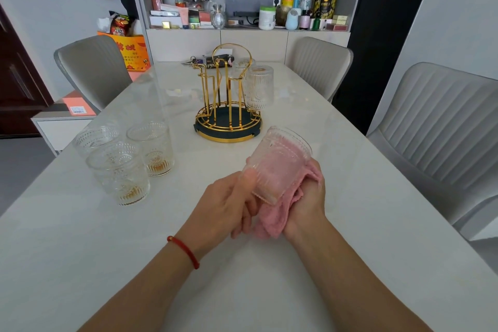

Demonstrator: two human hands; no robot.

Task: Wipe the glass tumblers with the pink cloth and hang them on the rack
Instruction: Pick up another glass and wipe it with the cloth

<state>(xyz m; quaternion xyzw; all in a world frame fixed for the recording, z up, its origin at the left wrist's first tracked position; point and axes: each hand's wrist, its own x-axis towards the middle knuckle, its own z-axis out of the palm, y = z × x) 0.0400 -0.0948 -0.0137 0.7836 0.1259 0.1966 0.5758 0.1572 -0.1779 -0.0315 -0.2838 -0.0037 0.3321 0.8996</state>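
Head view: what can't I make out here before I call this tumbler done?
- Right hand: its fingers are hidden by the pink cloth and the held tumbler.
- Second tumbler on the rack: mostly hidden behind the hung tumbler and the gold wires.
- How clean the held tumbler is: ribbed glass and the cloth inside mask any smears.
- Left hand: its fingertips are tucked under the glass.

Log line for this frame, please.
step: wiping | left hand: holds tumbler | right hand: holds pink cloth inside it | rack: two hung | table: three waiting
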